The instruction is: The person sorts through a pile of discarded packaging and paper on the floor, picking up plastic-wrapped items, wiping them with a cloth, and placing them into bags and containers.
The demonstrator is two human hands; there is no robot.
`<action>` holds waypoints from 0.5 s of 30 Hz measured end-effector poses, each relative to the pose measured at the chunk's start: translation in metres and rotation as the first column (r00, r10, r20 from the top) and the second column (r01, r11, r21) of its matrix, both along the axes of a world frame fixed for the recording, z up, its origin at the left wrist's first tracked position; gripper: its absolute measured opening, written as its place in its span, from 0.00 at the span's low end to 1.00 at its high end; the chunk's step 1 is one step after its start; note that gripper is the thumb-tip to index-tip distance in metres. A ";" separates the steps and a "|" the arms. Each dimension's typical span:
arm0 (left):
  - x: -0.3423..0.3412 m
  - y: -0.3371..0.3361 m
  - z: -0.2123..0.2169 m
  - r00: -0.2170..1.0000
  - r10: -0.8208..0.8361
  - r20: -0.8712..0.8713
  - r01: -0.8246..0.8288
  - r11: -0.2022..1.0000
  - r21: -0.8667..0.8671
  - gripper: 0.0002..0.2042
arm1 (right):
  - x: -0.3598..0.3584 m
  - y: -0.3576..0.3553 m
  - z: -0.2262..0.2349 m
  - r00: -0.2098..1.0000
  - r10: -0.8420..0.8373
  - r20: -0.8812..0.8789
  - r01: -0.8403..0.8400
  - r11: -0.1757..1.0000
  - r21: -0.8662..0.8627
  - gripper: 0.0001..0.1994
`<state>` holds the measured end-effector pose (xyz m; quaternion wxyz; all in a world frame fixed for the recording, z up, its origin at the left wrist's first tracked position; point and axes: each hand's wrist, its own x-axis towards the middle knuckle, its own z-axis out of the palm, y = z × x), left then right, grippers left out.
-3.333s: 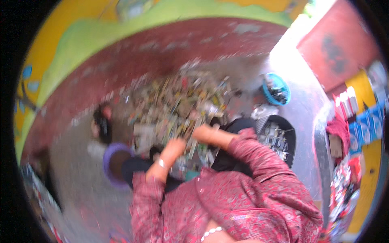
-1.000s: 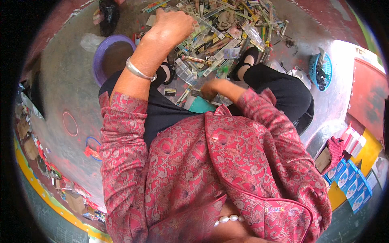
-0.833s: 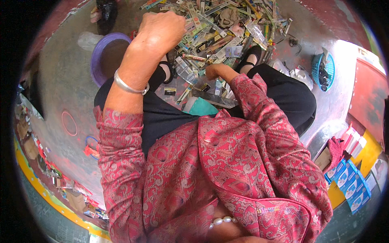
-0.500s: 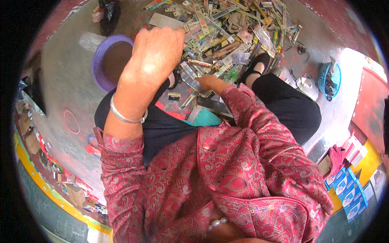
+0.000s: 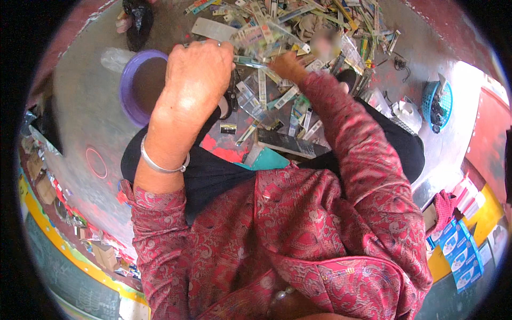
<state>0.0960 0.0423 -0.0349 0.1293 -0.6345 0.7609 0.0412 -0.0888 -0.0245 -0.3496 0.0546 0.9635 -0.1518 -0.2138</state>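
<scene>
My left hand (image 5: 197,74), with a silver bangle at the wrist, is closed in a fist, back of the hand up, over the near left side of a heap of slim packages (image 5: 264,32). What its fingers hold is hidden under the knuckles. My right hand (image 5: 288,66) is closed at the heap, to the right of the left hand. Between the two hands stretches a slim clear package with a greenish edge (image 5: 249,62); its right end meets my right fingers, its left end comes up to my left fist. Loose packages (image 5: 253,101) lie on the floor below the hands.
A purple basin (image 5: 127,93) with dark contents stands left of my left hand. On the right is a blue plastic basket (image 5: 437,106). A dark flat bar (image 5: 288,143) and a teal cloth-like piece (image 5: 269,159) lie between my legs. A black bag (image 5: 138,24) is at the far left.
My right hand has moved away from me, from the loose packages between my feet up to the heap near my left hand. My left hand has shifted slightly left and nearer.
</scene>
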 end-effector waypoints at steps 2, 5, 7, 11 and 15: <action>-0.003 -0.002 0.002 0.999 -0.044 0.007 0.044 0.999 -0.026 0.10 | -0.025 -0.046 0.002 0.998 0.001 0.058 0.003 0.998 -0.064 0.11; -0.001 0.005 -0.003 0.999 -0.042 -0.014 0.042 0.999 -0.015 0.10 | -0.048 -0.090 0.021 0.992 0.078 0.097 -0.046 0.954 -0.297 0.08; -0.005 0.000 0.000 0.998 -0.055 -0.016 0.056 0.998 0.013 0.10 | -0.059 -0.121 0.032 0.986 -0.166 0.009 0.165 0.971 -0.176 0.05; -0.006 -0.002 -0.001 0.997 -0.067 -0.035 0.068 0.997 0.023 0.10 | -0.077 -0.133 0.066 0.972 -0.182 -0.148 0.180 0.983 -0.026 0.18; -0.006 -0.001 -0.004 0.995 -0.085 -0.058 0.086 0.996 0.010 0.10 | -0.095 -0.089 0.074 0.957 -0.157 0.244 0.170 0.985 -0.033 0.07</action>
